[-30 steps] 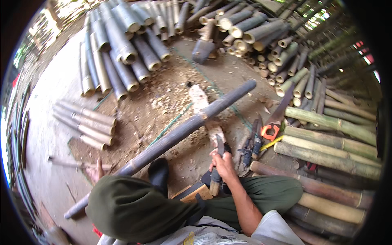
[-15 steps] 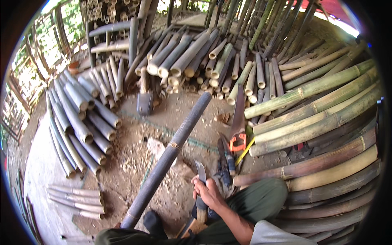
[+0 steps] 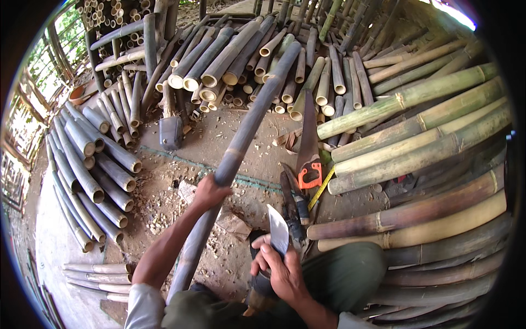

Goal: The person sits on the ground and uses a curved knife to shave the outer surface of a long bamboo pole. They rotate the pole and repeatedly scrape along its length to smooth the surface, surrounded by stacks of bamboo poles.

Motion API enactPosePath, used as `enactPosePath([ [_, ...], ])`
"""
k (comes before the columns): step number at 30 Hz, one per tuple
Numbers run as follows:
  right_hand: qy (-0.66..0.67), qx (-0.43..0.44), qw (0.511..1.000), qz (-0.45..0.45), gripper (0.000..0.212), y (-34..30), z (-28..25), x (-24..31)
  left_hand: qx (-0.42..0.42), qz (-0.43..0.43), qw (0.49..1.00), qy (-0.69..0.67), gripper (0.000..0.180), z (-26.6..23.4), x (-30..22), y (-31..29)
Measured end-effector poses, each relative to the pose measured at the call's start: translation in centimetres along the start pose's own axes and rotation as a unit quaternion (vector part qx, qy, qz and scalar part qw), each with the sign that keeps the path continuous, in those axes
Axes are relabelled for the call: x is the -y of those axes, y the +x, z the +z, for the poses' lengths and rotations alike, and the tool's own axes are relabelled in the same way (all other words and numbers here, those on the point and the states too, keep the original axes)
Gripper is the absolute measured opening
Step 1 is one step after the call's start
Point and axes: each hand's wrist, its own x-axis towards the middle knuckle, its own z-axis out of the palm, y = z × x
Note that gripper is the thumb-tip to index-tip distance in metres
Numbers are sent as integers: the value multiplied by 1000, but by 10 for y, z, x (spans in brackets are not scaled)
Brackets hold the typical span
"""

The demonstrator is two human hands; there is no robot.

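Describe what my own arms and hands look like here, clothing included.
Both the left hand and the right hand are bare: no gloves, and no rings, watch or bracelet that I can make out. The forearms are uncovered too. A plain light-grey sleeve shows at the lower edge on each arm, the left sleeve and the right sleeve, with no marking visible.

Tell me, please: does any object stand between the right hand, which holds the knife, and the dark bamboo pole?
Nothing visible stands between the right hand, with its knife, and the dark bamboo pole, which the left hand grips. A brownish block shows beyond the gap, on the ground.
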Motion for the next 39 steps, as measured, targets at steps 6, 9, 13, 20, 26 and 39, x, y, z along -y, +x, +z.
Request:
enactPosePath([
  [6,-121,-26,992,12,30,8,-12,12,-52,9,998,37,79,75,-79,147],
  [9,-119,-50,991,16,31,19,-13,7,-72,1,996,58,86,91,-80,175],
  [13,-92,-60,993,40,32,29,-14,-10,-98,99,990,26,102,55,-56,119],
  [20,-91,-30,994,50,34,43,-11,-43,-156,147,963,-162,66,-28,74,-161],
  [26,-191,46,965,176,30,51,5,-94,-590,-228,749,-197,21,-87,322,-368],
  [39,-399,195,882,155,27,57,45,-137,-462,-740,450,-190,84,-57,572,-591],
])
